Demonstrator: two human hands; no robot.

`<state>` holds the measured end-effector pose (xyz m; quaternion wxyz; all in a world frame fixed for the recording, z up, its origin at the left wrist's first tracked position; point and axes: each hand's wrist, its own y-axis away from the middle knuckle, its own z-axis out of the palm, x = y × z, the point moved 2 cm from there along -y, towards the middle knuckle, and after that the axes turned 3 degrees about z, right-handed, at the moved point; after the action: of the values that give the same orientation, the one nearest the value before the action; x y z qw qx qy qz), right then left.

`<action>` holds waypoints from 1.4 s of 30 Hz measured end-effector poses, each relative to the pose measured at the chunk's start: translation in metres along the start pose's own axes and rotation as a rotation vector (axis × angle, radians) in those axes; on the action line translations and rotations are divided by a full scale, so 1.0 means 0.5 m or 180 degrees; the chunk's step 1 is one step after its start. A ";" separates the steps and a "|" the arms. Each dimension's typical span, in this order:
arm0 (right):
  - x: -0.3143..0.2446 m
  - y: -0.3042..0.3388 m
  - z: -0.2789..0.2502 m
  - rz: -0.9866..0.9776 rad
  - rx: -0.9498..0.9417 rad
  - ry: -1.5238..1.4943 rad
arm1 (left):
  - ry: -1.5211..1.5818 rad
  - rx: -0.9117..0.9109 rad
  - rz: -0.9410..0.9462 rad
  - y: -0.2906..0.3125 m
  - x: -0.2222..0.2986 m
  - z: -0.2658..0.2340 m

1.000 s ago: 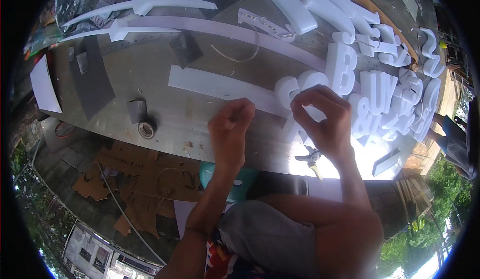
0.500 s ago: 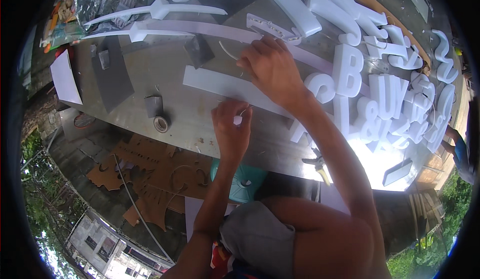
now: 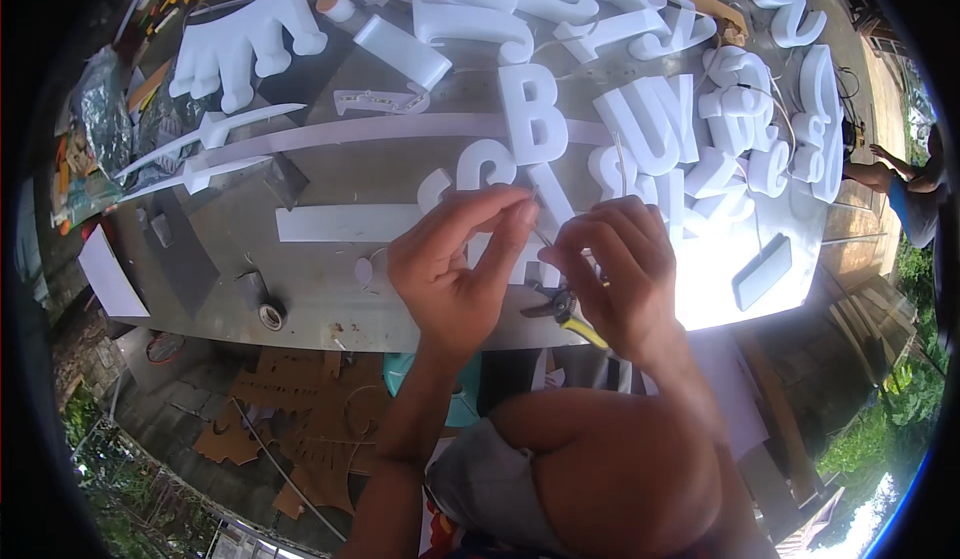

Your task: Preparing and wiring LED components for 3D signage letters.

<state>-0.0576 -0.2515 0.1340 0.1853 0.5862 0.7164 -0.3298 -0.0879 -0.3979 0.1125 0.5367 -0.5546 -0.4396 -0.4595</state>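
My left hand (image 3: pixel 450 274) is raised over the near side of the metal table, thumb and forefinger pinched on the end of a thin wire. Close beside it, my right hand (image 3: pixel 625 274) has its fingers curled round the same thin wire (image 3: pixel 619 159), whose pale end stands up above the knuckles. A short stretch of wire seems to run between the two hands. Below them lie hand pruners (image 3: pixel 580 329) with yellow handles and dark jaws. A small white disc (image 3: pixel 363 273) with a thin lead rests left of my left hand.
White block letters (image 3: pixel 535 114) crowd the table's middle and right. Farther back lies a small white piece with a light strip (image 3: pixel 380 101). A tape roll (image 3: pixel 271 316) sits near the front edge, a grey rectangular block (image 3: pixel 762 271) at right. Another person (image 3: pixel 915 184) is at far right.
My view has swung right. My right hand has left the light-strip piece and come beside my left hand, both now on the wire. The small white disc is now on the table.
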 end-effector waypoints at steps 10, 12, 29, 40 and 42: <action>0.147 0.172 -0.200 0.2169 0.0758 -0.2092 | 0.1055 -0.1209 -0.1380 0.047 0.031 0.277; 0.167 0.189 -0.223 0.2315 0.0979 -0.2086 | 0.1058 -0.1543 -0.1450 0.053 0.030 0.316; 0.220 0.323 -0.256 0.2174 0.1611 -0.1234 | -0.0016 -0.2454 0.0211 0.141 -0.010 0.435; 0.199 0.326 -0.224 0.2091 0.1154 -0.0966 | -0.0830 -0.2884 0.1249 0.122 -0.005 0.406; 0.193 0.324 -0.220 0.2107 0.1187 -0.0967 | -0.0891 -0.2764 0.1361 0.123 -0.006 0.402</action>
<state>0.0879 -0.0909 0.1086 0.2757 0.7532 0.3815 -0.4595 -0.0205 -0.1993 0.0974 0.2745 -0.8607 -0.1522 -0.4009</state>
